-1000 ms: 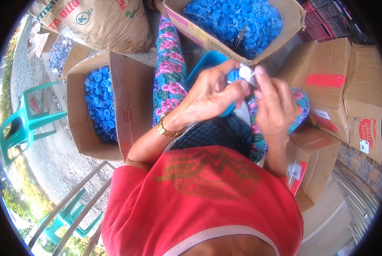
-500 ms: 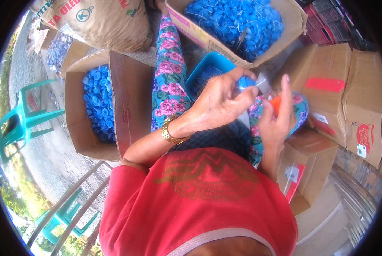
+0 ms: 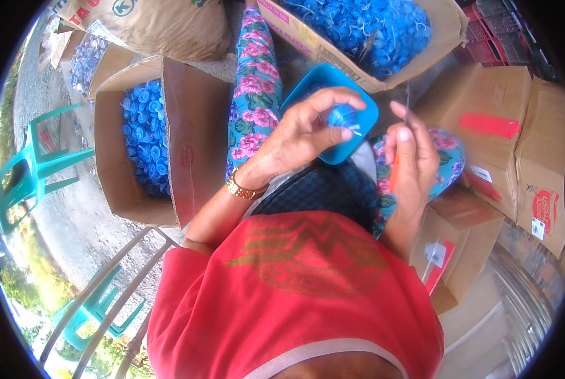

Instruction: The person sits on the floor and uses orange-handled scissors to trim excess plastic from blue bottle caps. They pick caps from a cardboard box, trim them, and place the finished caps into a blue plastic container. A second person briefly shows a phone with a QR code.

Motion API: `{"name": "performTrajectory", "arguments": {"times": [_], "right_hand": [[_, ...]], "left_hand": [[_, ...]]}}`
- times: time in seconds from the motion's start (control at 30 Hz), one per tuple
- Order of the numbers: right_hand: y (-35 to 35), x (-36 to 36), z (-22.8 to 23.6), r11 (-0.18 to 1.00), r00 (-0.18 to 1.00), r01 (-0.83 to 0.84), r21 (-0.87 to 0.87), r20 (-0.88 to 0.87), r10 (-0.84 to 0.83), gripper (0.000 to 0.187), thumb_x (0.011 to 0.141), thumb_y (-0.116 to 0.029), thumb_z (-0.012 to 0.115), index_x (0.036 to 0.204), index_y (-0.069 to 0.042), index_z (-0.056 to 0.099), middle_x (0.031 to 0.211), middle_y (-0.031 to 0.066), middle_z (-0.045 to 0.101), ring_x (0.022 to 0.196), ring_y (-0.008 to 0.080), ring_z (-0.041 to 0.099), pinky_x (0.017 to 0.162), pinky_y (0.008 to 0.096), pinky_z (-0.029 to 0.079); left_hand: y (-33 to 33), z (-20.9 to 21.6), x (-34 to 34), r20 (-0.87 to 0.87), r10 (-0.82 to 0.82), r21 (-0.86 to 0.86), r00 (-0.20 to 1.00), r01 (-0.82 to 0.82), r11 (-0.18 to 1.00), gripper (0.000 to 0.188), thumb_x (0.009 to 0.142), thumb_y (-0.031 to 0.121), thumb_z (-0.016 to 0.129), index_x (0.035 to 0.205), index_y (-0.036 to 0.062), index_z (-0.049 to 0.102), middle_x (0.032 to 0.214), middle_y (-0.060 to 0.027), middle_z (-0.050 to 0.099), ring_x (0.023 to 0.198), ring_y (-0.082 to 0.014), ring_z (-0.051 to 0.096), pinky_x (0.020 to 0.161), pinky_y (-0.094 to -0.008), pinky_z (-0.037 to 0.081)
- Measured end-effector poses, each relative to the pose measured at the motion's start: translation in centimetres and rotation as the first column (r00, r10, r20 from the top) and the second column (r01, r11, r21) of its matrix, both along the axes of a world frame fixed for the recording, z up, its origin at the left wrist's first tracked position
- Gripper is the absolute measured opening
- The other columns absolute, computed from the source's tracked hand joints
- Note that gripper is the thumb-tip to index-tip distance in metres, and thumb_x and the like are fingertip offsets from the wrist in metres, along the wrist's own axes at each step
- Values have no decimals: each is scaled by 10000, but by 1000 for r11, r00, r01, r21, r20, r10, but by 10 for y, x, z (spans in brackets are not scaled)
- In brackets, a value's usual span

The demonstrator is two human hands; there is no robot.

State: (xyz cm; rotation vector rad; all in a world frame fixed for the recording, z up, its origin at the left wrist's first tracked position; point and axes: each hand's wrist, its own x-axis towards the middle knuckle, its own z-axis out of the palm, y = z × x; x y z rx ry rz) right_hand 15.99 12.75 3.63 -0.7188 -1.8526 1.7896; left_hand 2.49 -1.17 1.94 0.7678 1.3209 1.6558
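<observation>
Fingers point(image 3: 345, 96) of the left hand point(image 3: 300, 134) are pinching a ribbed blue piece point(image 3: 342, 117) above a blue tub point(image 3: 367, 117) — the right hand point(image 3: 415, 155) (a little apart) is gripping an orange-handled tool point(image 3: 394, 172), its thin blade point(image 3: 408, 102) pointing away from the body

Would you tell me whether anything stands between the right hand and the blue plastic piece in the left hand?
Nothing visible does: a gap separates the right hand from the blue plastic piece, with the blue tub beneath.
</observation>
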Motion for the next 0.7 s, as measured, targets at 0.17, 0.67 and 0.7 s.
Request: {"name": "performTrajectory", "arguments": {"times": [0.17, 0.67, 0.7], "right_hand": [[-1, -2, 3, 999, 999, -42, -30, -16, 42, 312, 948, -181, 557, 1207, -9, 585, 729, -16, 516, 625, 39, 431, 562, 183, 347], [-4, 1, 12, 979, 979, -195, 55, -50, 197, 391, 968, -179, 475, 1322, -14, 497, 817, 38, 567, 681, 80, 494, 598, 208, 398], [-3, 2, 12, 967, 972, -231, 106, -11, 233, 399, 968, -172, 468, 1332, -10, 486, 855, 63, 608, 711, 97, 545, 625, 218, 436]], "left_hand": [[1, 4, 3, 289, -23, 137, 957, -18, 990, 409, 942, 69, 514, 1345, 37, 453, 1312, -87, 495, 1068, -141, 527, 940, -297, 431], [14, 10, 2, 562, -49, 248, 825, -112, 962, 362, 966, 259, 518, 1233, 16, 487, 1044, -78, 579, 779, -135, 530, 825, -306, 457], [15, 13, 2, 588, -49, 249, 807, -123, 961, 372, 966, 263, 519, 1236, 9, 486, 1038, -74, 577, 784, -134, 528, 805, -297, 455]]}}
